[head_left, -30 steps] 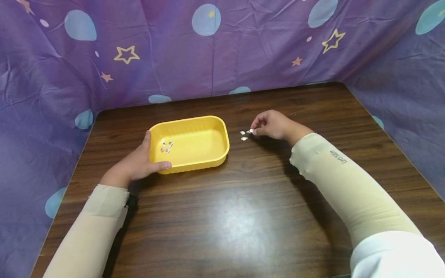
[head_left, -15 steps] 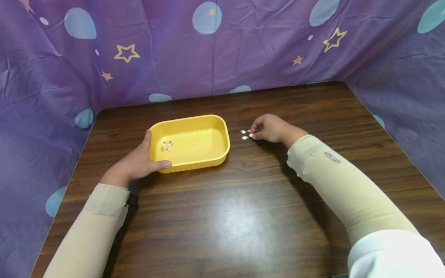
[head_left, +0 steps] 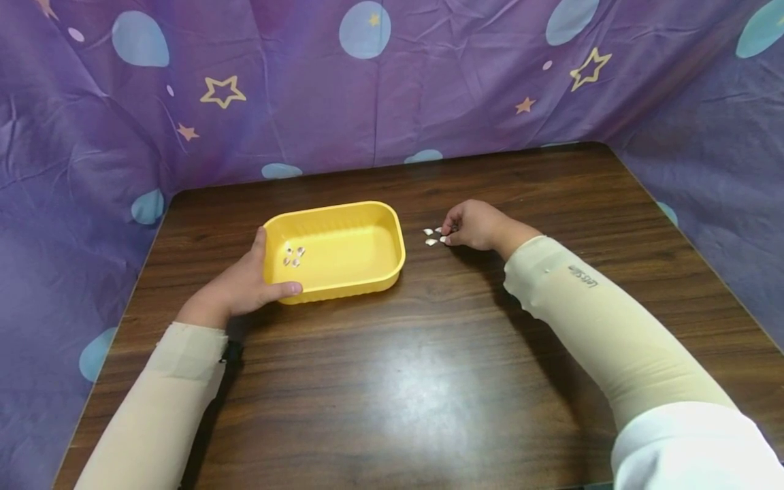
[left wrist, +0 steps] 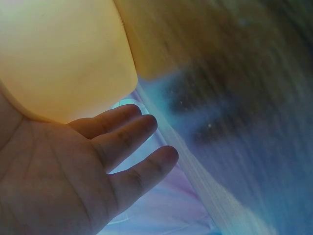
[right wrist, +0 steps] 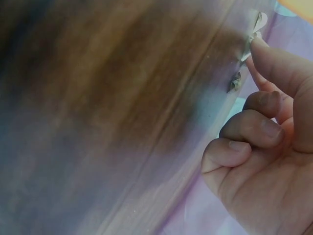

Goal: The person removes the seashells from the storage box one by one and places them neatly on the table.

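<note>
My left hand [head_left: 241, 279] grips the left end of a yellow plastic basin [head_left: 401, 255], its thumb over the near rim. In the left wrist view several fingers stretch out below the basin wall [left wrist: 63, 63]. Several small whitish seashells [head_left: 296, 263] lie in the basin's left part. To the right of the basin, my right hand [head_left: 480, 224] pinches a small white seashell [head_left: 444, 239] between thumb and index finger, low over the table; its other fingers are curled. More white seashells [head_left: 431, 241] lie close together beside those fingertips, one partly behind them.
Everything is on a dark wood-grain table [head_left: 380, 381]. A purple curtain [head_left: 429, 88] with stars and planets hangs behind and along both sides. The basin's right wall stands a short way left of the loose seashells.
My right hand has shifted slightly toward me with its seashell, which came from the back of the group to its near right side. The left hand and basin stay in place.
</note>
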Demonstrator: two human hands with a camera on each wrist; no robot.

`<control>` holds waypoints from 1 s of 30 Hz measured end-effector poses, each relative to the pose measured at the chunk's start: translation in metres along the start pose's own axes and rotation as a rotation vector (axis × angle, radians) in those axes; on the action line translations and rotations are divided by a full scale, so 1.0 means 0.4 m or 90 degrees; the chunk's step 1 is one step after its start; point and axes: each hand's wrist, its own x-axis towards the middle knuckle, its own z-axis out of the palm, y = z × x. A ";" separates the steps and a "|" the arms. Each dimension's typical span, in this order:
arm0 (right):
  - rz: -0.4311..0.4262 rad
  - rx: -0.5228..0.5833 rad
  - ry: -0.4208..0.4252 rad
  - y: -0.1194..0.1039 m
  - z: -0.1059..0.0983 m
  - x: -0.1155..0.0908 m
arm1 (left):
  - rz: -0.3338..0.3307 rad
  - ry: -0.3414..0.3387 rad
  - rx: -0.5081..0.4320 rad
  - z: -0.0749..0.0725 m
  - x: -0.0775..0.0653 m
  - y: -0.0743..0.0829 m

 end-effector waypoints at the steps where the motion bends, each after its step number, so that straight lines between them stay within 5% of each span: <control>1: 0.002 -0.002 0.000 -0.001 -0.001 0.000 | -0.001 -0.001 0.001 -0.001 0.000 0.001; 12: 0.006 -0.012 -0.010 -0.009 -0.003 0.002 | 0.003 0.000 0.002 -0.001 0.001 -0.003; 18: -0.006 0.043 0.026 -0.019 -0.024 0.000 | 0.009 0.003 -0.008 0.002 0.004 -0.006; 30: -0.095 0.196 0.111 -0.172 -0.044 0.027 | 0.012 0.007 -0.010 0.003 0.005 -0.006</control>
